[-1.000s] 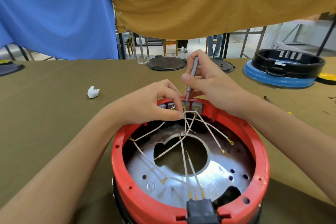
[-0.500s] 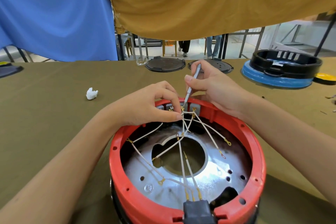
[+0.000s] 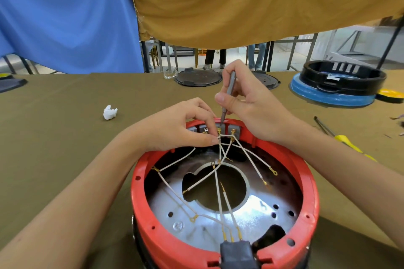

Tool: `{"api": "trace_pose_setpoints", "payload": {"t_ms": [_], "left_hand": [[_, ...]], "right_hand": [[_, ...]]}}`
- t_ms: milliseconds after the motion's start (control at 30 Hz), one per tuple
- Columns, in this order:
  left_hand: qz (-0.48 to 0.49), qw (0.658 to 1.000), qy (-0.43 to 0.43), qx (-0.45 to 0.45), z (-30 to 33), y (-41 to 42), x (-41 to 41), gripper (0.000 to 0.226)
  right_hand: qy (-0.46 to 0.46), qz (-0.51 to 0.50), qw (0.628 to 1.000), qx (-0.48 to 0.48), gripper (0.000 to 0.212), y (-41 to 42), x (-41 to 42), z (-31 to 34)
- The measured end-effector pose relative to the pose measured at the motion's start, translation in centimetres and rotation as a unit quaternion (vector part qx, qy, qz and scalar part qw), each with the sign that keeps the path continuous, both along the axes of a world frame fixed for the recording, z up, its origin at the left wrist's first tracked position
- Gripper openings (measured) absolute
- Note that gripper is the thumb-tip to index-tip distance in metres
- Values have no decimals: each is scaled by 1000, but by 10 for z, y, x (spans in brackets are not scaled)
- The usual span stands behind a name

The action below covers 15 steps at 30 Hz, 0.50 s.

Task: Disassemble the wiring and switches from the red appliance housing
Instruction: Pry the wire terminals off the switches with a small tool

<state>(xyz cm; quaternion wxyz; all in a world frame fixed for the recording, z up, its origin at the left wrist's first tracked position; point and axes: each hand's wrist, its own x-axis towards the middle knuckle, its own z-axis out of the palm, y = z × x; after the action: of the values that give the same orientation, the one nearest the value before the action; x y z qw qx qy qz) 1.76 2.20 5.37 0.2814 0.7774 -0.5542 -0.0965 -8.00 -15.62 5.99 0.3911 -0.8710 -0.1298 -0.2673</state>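
Olive cloth covers the worktop (image 3: 54, 137), and at far left on it sits a small crumpled white wad (image 3: 110, 112), well apart from the action. Moving right, the left forearm comes in from the near left corner, angling up toward the middle. The left hand (image 3: 175, 126) arches over the far left rim of the red appliance housing (image 3: 148, 214), knuckles up, thumb and curled fingers (image 3: 205, 116) pinching a white wire (image 3: 219, 137) right at the switch block. That housing sits near centre on the worktop, open side up, silver plate (image 3: 258, 220) inside with a round hole in it. White wires (image 3: 175, 161) with gold terminals fan out across the opening, running from the grey switches (image 3: 232, 130) on the far rim down to a black plug block (image 3: 237, 254) at the near rim. Just right of the left hand, a slim grey screwdriver (image 3: 229, 91) stands nearly upright, tilted a touch, its tip down at the switches. The right hand (image 3: 255, 107) grips it like a pen, thumb on the near side, fingers wrapped round the shaft, wrist resting over the far right rim. The right forearm stretches off to the near right edge. Beyond the hands, two dark round lids (image 3: 197, 77) lie flat at the far side. Further right sits a black ring on a blue base (image 3: 341, 85). A yellow-handled tool (image 3: 347, 142) lies on the cloth at right, beside the right forearm.
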Motion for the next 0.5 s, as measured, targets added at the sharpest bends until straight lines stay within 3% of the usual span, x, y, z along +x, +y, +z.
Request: {"api": "trace_pose_setpoints", "payload": {"t_ms": [333,500], "left_hand": [[-2,1000,-1,-3,-1,0,1,20],[1,1000,4,-3,0,0,-1,6]], "right_hand": [[-1,-2,999,-33,15,1,-1,0],[53,7,998,46,14,-4,3,2]]}}
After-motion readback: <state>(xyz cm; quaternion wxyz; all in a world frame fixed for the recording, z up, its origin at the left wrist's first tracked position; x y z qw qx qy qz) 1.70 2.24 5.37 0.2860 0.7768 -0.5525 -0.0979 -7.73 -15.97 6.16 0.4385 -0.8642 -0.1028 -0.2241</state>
